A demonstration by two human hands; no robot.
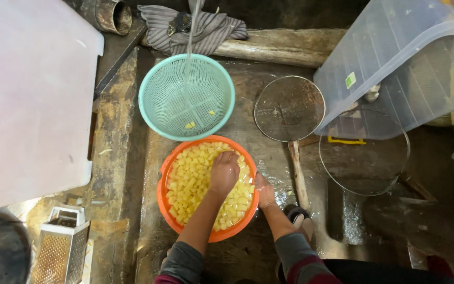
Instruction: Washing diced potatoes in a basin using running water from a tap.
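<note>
Your left hand digs, fingers curled, among potato cubes; right hand clasps the one orange basin. One green strainer, two mesh skimmers stand beyond.

An orange bowl on the wet floor brims with yellow potato cubes.

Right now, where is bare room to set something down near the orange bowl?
The white board at left is bare. Wet floor between green strainer and round sieve is free. Crowded: orange bowl, left hand in potato cubes, right hand on rim.
</note>
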